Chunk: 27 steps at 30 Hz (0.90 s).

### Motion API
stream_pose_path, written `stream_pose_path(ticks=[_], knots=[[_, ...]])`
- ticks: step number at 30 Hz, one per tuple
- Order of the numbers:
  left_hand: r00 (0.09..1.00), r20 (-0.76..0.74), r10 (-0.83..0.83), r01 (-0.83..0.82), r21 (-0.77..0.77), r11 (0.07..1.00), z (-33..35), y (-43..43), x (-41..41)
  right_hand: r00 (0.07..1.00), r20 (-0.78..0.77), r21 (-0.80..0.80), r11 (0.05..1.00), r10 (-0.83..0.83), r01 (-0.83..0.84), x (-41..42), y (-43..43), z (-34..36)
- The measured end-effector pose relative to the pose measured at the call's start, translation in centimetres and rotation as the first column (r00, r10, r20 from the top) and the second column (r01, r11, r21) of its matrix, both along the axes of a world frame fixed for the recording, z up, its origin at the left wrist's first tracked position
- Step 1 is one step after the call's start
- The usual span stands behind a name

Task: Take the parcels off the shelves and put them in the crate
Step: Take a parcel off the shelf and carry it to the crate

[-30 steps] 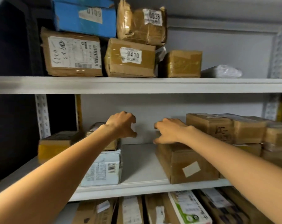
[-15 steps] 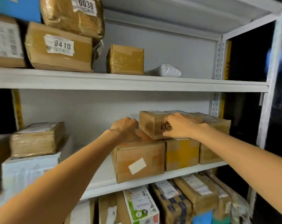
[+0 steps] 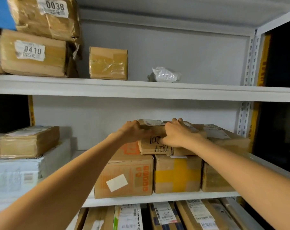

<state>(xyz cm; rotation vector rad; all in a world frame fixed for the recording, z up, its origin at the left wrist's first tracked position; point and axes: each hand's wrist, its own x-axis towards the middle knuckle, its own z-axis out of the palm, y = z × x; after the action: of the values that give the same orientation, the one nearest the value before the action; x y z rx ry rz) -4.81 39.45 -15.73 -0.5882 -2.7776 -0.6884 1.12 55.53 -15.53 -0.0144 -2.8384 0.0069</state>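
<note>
Within the last half second the left hand (image 3: 132,131) has been moved off the orange-printed cardboard carton (image 3: 124,176) onto the left end of the flat brown cardboard parcel (image 3: 157,149). The parcel is now gripped at both ends, with the right hand (image 3: 175,135) and its fingers curled over the top. A lift is judged ready. The parcel lies on the white metal shelf (image 3: 157,199), stacked across the orange carton and a yellow-taped carton (image 3: 177,175). Its board is matte and creased, and black handwriting is seen on its front. No crate is seen.
</note>
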Motion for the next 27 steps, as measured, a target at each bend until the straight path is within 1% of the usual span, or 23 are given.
stream_pose_path(ticks=[2, 3, 5, 7, 10, 11, 13, 14, 15, 17, 20, 22, 24, 27], knots=[[0.994, 0.108, 0.026, -0.045, 0.169, 0.985, 0.1, 0.9, -0.3, 0.999, -0.034, -0.100, 0.995, 0.017, -0.021, -0.4, -0.2, -0.4], [0.986, 0.164, 0.033, -0.077, 0.268, 0.960, 0.1, 1.1, -0.5, 0.998, -0.066, -0.178, 0.983, 0.025, -0.036, -0.5, -0.4, -0.6], [0.966, 0.259, 0.002, -0.122, 0.447, 0.886, -0.2, 1.2, -0.9, 0.992, -0.123, -0.363, 0.929, 0.034, -0.077, -0.7, -1.2, -0.8], [0.948, 0.314, -0.048, -0.163, 0.609, 0.776, -0.6, 0.9, -0.7, 0.983, -0.181, -0.497, 0.862, 0.005, -0.096, -1.1, -2.2, -0.7], [0.943, 0.326, -0.069, -0.209, 0.739, 0.640, -1.1, 0.2, 0.4, 0.969, -0.233, -0.578, 0.813, -0.082, -0.070, -1.3, -3.7, -0.2], [0.944, 0.319, -0.082, -0.211, 0.777, 0.593, -1.2, -0.2, 0.8, 0.961, -0.252, -0.625, 0.777, -0.115, -0.071, -1.4, -4.0, -0.1], [0.946, 0.301, -0.122, -0.200, 0.836, 0.511, -1.5, -1.4, 1.5, 0.942, -0.280, -0.742, 0.665, -0.183, -0.092, -1.5, -4.3, -0.2], [0.946, 0.292, -0.141, -0.190, 0.851, 0.490, -1.7, -2.1, 1.9, 0.938, -0.282, -0.782, 0.614, -0.199, -0.105, -1.4, -4.3, -0.4], [0.946, 0.285, -0.157, -0.178, 0.857, 0.484, -1.9, -2.8, 2.1, 0.938, -0.280, -0.810, 0.575, -0.203, -0.117, -1.3, -4.3, -0.6], [0.938, 0.278, -0.207, -0.140, 0.849, 0.509, -2.3, -3.8, 2.5, 0.952, -0.244, -0.849, 0.515, -0.185, -0.117, -1.1, -4.4, -1.1], [0.923, 0.262, -0.283, -0.036, 0.789, 0.613, -2.6, -4.4, 3.3, 0.979, -0.151, -0.906, 0.415, -0.135, -0.082, -0.5, -4.5, -2.2], [0.913, 0.259, -0.316, 0.001, 0.772, 0.635, -2.5, -4.4, 3.8, 0.985, -0.146, -0.926, 0.363, -0.098, -0.101, 0.1, -4.4, -2.9], [0.899, 0.275, -0.341, 0.006, 0.771, 0.637, -2.6, -4.4, 4.1, 0.986, -0.163, -0.923, 0.360, -0.046, -0.136, 0.7, -4.0, -3.4], [0.899, 0.250, -0.359, 0.044, 0.764, 0.643, -3.0, -4.4, 4.4, 0.984, -0.174, -0.917, 0.360, 0.023, -0.171, 1.6, -3.8, -3.5]])
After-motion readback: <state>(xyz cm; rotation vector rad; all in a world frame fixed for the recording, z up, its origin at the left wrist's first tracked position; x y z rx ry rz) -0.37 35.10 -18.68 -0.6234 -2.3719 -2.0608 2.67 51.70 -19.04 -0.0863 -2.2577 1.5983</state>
